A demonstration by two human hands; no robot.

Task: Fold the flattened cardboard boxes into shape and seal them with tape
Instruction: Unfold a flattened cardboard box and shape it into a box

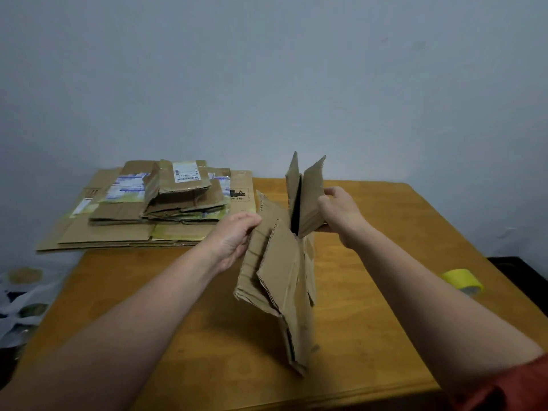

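2 bare forearms reach in from the bottom corners of the frame, with a red sleeve (pixel 510 387) at the lower right. Between them, at the centre, a partly opened cardboard box (pixel 284 271) is held tilted above a wooden table (pixel 178 336), its lower flaps hanging toward the near edge and 2 upper flaps pointing up. The left hand (pixel 234 235) grips the box's left side, fingers curled onto the cardboard. The right hand (pixel 341 212) holds the right panel higher up, fingers wrapped over its edge. At the right of the frame, 1 roll of yellow tape (pixel 462 280) lies on the table, well apart from the box. Farther back, at the middle left, a stack of flattened boxes (pixel 166 200) with shipping labels sits on the table's far corner, overhanging its left side. A plain pale wall (pixel 267 84) fills the upper half.
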